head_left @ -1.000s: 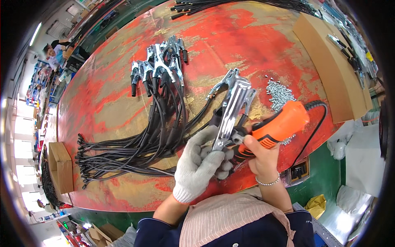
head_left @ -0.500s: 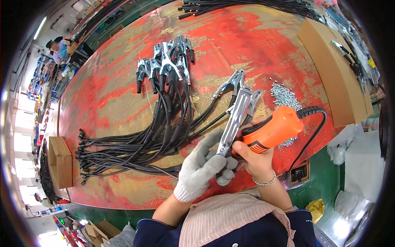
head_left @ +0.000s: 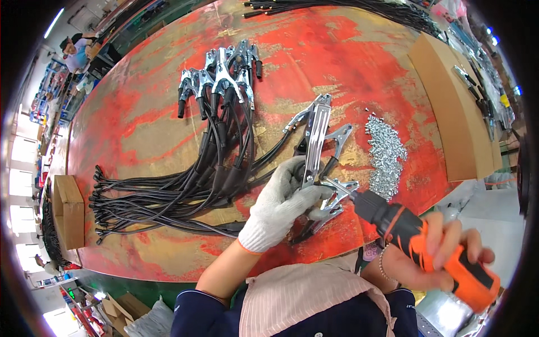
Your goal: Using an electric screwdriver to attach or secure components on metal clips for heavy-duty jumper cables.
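My left hand, in a white knit glove, is closed round the lower end of a silver metal clamp, which stands nearly upright above the table. My bare right hand, a little blurred, grips an orange and black electric screwdriver. Its bit reaches left to the clamp's lower end by my left fingers; whether it touches a screw cannot be made out. Other silver clamps lie behind and beneath the held one. Right of them is a heap of small silver screws.
Several clamps on black cables lie across the left of the red, worn table. Cardboard boxes stand at the right and left edge. Black rods lie at the far edge. Another person is far left.
The screwdriver has swung round from pointing toward me to pointing its bit at the clamp. My right hand has moved right and down; the clamp is more upright.
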The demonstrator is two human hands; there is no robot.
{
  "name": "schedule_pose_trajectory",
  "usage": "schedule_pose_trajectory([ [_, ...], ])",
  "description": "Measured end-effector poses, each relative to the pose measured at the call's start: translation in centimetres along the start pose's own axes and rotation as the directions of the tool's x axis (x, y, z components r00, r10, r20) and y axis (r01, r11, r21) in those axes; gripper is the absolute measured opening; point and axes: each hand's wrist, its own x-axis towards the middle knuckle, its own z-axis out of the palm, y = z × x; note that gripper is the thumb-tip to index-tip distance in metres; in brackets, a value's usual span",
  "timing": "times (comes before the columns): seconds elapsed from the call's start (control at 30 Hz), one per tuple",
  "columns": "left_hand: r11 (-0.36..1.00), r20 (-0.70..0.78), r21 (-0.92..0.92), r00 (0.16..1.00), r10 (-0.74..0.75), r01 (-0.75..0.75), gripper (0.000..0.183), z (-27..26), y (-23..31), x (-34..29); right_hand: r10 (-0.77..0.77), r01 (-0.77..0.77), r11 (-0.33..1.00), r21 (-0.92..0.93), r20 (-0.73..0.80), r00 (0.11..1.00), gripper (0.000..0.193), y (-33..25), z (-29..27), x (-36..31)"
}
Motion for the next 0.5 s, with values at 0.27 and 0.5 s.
schedule_pose_trajectory([
  [0.27,0.997,-0.028,0.001,0.996,0.081,-0.081,0.051,0.54,-1.12,0.27,0.034,-0.034,0.999,0.009,0.003,0.999,0.066,-0.01,0.56,-0.25],
  [0.5,0.996,-0.04,0.023,0.995,0.087,-0.086,0.05,0.57,-1.28,0.31,0.009,-0.013,0.998,0.066,0.062,0.998,0.065,0.37,0.51,-0.57],
])
